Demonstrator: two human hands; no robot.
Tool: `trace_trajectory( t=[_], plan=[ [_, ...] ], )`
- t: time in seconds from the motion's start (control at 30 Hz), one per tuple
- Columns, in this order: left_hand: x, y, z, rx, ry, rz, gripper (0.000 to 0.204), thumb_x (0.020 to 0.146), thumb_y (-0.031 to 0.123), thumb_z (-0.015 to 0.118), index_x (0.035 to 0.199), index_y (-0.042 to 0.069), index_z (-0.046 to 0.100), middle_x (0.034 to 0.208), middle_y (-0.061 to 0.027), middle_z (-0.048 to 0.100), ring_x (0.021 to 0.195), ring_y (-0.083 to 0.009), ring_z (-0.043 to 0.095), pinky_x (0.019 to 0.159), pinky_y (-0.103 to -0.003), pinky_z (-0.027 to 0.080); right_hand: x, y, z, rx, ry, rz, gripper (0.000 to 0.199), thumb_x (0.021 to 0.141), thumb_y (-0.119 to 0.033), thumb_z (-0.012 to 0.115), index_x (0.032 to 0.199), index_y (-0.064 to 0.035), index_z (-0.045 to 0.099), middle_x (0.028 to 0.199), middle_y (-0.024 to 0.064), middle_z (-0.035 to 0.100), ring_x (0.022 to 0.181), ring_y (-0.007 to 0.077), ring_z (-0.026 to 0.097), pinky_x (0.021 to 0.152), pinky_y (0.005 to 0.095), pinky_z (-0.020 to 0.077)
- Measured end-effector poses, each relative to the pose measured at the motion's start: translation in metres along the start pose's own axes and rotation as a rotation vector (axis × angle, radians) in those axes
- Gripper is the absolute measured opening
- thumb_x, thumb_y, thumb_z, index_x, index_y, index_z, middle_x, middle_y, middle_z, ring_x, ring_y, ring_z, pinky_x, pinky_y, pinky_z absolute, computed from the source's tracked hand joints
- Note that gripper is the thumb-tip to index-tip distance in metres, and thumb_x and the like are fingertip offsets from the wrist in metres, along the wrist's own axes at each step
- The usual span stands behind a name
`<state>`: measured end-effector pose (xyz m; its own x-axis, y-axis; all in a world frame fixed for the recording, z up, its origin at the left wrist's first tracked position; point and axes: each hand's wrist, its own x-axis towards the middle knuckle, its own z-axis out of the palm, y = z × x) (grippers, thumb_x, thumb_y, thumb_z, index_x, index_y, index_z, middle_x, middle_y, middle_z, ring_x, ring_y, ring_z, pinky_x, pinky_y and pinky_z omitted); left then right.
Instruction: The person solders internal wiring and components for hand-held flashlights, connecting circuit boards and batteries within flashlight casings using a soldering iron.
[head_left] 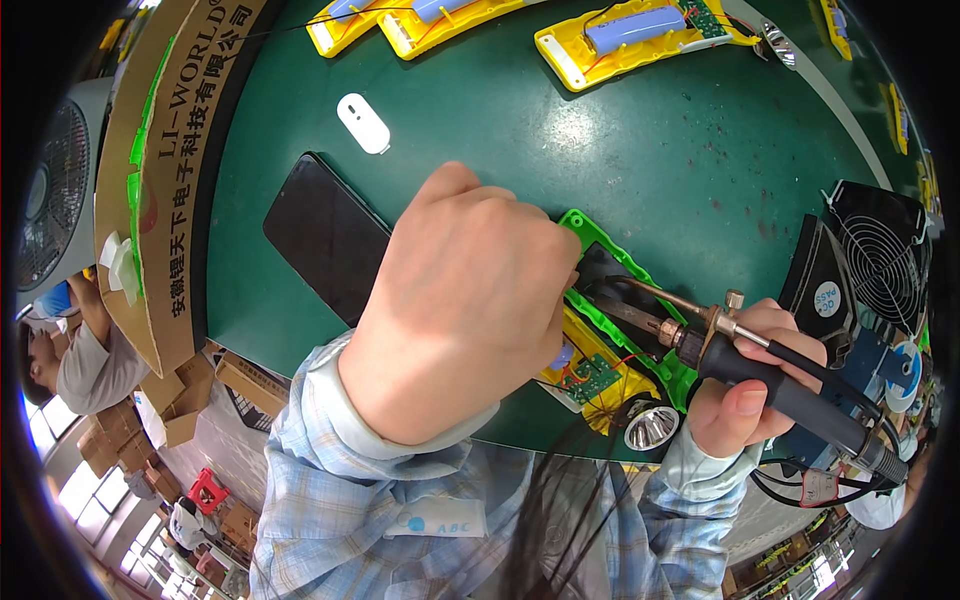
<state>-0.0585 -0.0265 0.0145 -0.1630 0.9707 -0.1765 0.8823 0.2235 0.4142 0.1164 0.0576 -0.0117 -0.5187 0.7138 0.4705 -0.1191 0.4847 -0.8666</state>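
Note:
My right hand [745,400] grips a soldering iron [800,405] by its black handle. A thin metal feed tube runs along the iron, and its tip points left over a green plastic housing [677,378]. My left hand [465,290] is curled closed at the housing's left side, back upward; its fingertips and anything in them are hidden. Just below the housing lies a yellow shell [632,378] with a green circuit board [598,380], thin wires and part of a blue cell. A round silver reflector [652,428] sits at its lower right end.
On the green table [690,150] lie a black phone [325,235] and a small white oval device [363,124]. Yellow shells with blue cells [635,32] line the far edge. A cardboard box [170,180] borders the left; a black fan unit [880,250] stands right.

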Motion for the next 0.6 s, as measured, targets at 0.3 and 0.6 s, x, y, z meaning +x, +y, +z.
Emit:
trace_trajectory(
  t=[0.3, 0.6],
  plan=[
    [-0.0002, 0.0007, 0.0034, 0.016, 0.016, -0.004, 0.003, 0.062, 0.008, 0.058, 0.059, 0.005, 0.056, 0.053, -0.0052, 0.051, 0.056, -0.0223, 0.048, 0.062, -0.031, 0.035, -0.0013, 0.002, 0.0011, 0.016, 0.006, -0.034, 0.036, 0.069, -0.029, 0.065, 0.078, 0.0029, 0.051, 0.07, 0.0089, 0.047, 0.054, 0.02, 0.05, 0.047, 0.0287, 0.0347],
    [0.0009, 0.0009, 0.0053, 0.022, 0.015, -0.007, 0.002, 0.06, 0.006, 0.056, 0.058, 0.005, 0.055, 0.054, -0.005, 0.051, 0.056, -0.0224, 0.048, 0.062, -0.03, 0.035, -0.001, 0.0022, -0.0015, -0.022, -0.054, -0.018, 0.037, 0.07, -0.028, 0.065, 0.082, 0.003, 0.048, 0.072, 0.0084, 0.047, 0.056, 0.0201, 0.05, 0.05, 0.0291, 0.0377]
  ],
)
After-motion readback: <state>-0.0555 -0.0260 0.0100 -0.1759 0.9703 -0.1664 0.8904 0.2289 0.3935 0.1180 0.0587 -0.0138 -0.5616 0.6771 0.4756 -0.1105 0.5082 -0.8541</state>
